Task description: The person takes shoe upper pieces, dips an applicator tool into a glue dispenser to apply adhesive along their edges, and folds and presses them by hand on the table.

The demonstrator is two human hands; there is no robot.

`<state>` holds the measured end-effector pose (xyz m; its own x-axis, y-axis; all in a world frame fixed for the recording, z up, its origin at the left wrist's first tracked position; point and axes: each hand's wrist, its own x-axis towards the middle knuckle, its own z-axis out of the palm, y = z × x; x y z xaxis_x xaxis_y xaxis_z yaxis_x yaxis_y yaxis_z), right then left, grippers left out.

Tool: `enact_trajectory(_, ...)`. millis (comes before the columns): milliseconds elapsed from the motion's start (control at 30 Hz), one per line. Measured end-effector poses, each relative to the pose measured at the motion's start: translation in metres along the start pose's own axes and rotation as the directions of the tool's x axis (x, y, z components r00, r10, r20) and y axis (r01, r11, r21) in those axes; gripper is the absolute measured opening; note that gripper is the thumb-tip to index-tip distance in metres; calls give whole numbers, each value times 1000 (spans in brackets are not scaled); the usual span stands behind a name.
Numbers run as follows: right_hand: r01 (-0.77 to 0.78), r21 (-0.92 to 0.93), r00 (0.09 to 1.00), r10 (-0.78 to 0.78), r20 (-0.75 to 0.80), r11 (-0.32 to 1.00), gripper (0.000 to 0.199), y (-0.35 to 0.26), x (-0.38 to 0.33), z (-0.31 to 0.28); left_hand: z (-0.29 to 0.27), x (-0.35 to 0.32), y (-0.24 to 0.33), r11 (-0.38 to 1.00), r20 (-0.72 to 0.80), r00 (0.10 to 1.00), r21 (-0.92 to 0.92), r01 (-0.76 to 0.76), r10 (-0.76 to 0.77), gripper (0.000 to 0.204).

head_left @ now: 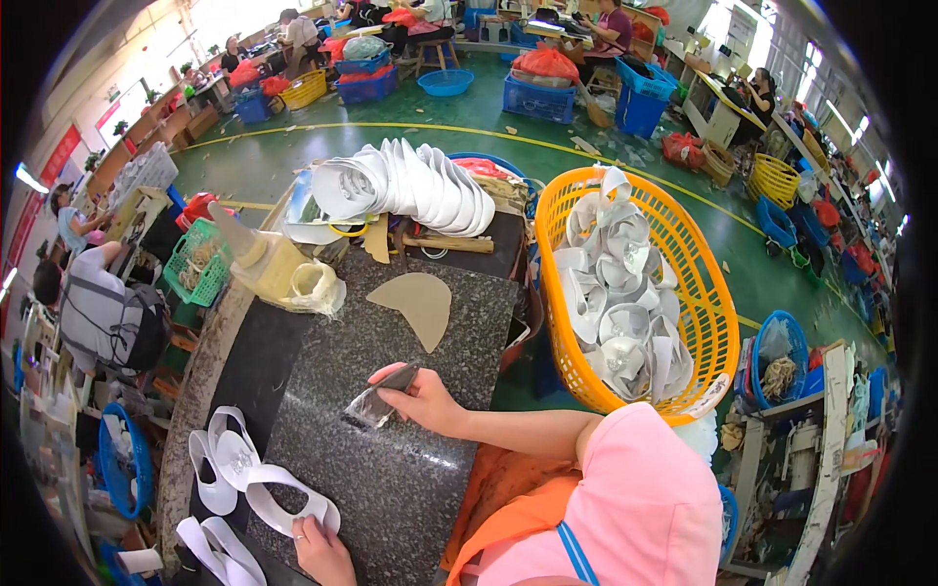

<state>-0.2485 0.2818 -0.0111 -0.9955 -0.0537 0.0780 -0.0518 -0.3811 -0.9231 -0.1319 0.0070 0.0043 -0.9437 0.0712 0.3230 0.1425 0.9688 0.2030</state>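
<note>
My right hand [428,402] is closed around a flat brush [393,379] with a dark handle. Its pale, glossy end touches or hovers just over the speckled stone slab [391,488]; which one I cannot tell. At the lower left, my left hand [322,555] pinches the near edge of a white, curved shoe upper piece [269,500]. More white upper pieces [207,474] lie beside it, some with a clear, shiny decoration. A beige, fan-shaped flat piece [418,301] rests on the slab beyond my right hand.
A yellowed glue bottle and pot [278,273] stand at the slab's far left. Behind are stacked white uppers [405,186] and a wooden-handled hammer [449,243]. An orange basket [723,332] of white uppers stands to the right. Several people work at benches farther off.
</note>
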Motion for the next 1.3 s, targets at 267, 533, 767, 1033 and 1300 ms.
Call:
enact_trajectory(267, 41, 4, 999, -41, -14, 999, 17, -2, 0, 1, 30, -21, -2, 962, -75, 975, 166, 219, -209, 41)
enact_trajectory(533, 57, 4, 997, -57, -60, 998, 16, -16, 3, -11, 12, -8, 8, 981, 68, 985, 127, 148, -158, 57)
enact_trajectory(767, 63, 54, 997, -61, -43, 997, 17, -14, 11, -3, 0, 2, -18, 969, 82, 983, 198, 145, -163, 28)
enact_trajectory(1033, 43, -93, 989, -56, -138, 995, 19, -20, -1, -19, -4, -9, -41, 976, -151, 967, 41, 214, -206, 25)
enact_trajectory(1300, 37, 5, 998, -36, -58, 999, 19, -18, 21, -10, -42, -12, -56, 899, -234, 870, -161, 406, -435, 23)
